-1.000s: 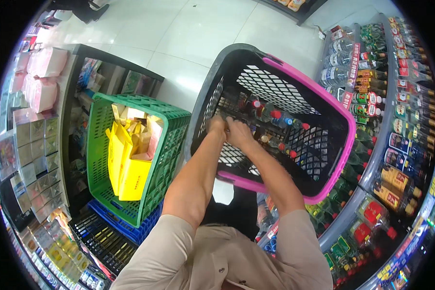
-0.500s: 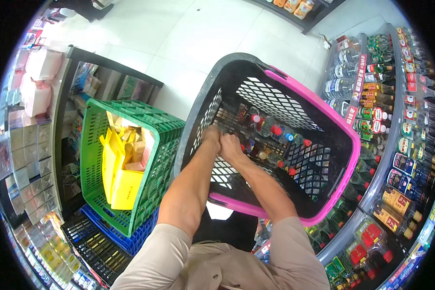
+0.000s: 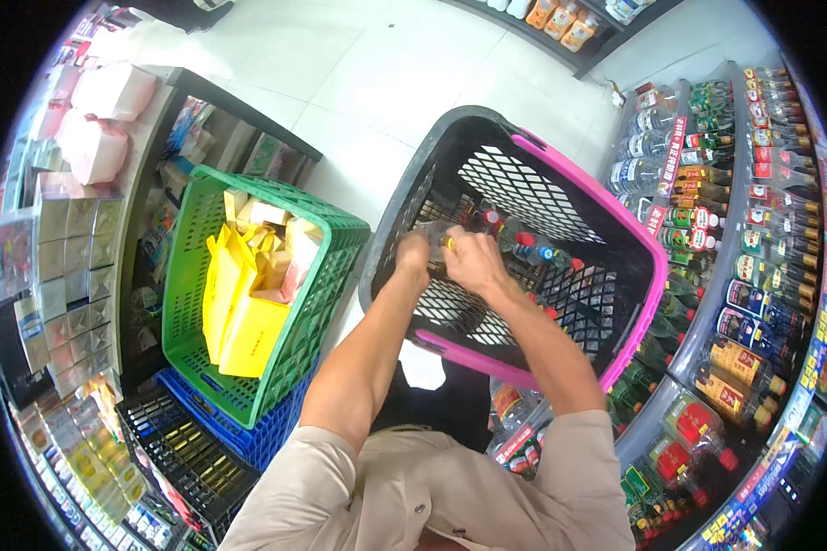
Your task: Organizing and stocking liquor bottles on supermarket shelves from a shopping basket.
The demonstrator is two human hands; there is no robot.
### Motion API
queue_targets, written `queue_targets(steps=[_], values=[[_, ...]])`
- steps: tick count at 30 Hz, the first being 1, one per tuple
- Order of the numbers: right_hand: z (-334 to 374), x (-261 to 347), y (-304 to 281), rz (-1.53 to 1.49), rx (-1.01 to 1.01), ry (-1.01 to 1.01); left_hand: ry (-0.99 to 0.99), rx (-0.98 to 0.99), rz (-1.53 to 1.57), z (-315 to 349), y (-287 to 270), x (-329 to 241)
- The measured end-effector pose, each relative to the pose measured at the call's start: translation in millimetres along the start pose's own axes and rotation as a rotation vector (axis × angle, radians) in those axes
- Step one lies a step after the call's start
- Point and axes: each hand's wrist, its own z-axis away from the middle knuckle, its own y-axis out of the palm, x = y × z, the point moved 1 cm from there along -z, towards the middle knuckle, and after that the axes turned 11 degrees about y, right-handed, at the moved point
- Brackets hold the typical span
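Observation:
A large black shopping basket (image 3: 544, 213) with a pink rim section stands tilted open before me. Both forearms reach down into it. My left hand (image 3: 413, 252) is closed around the body of a clear plastic bottle (image 3: 432, 231). Closed at the bottle's yellowish cap end is my right hand (image 3: 475, 262), just right of the left. Several more bottles (image 3: 522, 241) with red and blue caps lie deeper in the basket. My right forearm hides part of them.
To the left, a green crate (image 3: 324, 271) holds a yellow bag (image 3: 228, 303) and boxes, above a blue crate (image 3: 283, 418). Shelves of bottles (image 3: 753, 308) line the right side. Boxed goods (image 3: 73, 266) stand at far left. Pale floor tiles (image 3: 368, 73) lie ahead.
My hands have drawn slightly apart, the right one moving right and up. A clear bottle with a yellowish cap now shows between them. The view has shifted a little.

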Motion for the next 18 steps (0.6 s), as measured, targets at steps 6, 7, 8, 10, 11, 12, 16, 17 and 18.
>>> queue_targets(steps=[6, 7, 8, 10, 11, 12, 16, 17, 18], values=[[63, 44, -110, -0.042, -0.164, -0.229, 0.593, 0.549, -0.43, 63, -29, -29], [77, 53, -129, -0.01, -0.191, -0.212, 0.693, 0.608, -0.491, 77, -31, -38], [89, 61, -149, 0.001, -0.2, -0.209, 0.733, 0.65, -0.475, 90, -33, -47], [114, 79, -186, -0.011, -0.173, -0.264, 1.002, 0.66, -0.622, 120, -34, -69], [127, 87, -203, -0.016, -0.189, -0.299, 1.123, 0.664, -0.739, 133, -31, -81], [140, 95, -218, -0.003, -0.195, -0.277, 1.142, 0.678, -0.731, 146, -30, -90], [194, 118, -266, -0.004, -0.243, -0.243, 1.537, 0.749, -0.73, 197, -24, -115], [207, 123, -275, 0.034, -0.263, -0.279, 1.563, 0.763, -0.682, 208, -22, -119], [220, 126, -283, 0.076, -0.288, -0.3, 1.591, 0.782, -0.635, 218, -18, -123]])
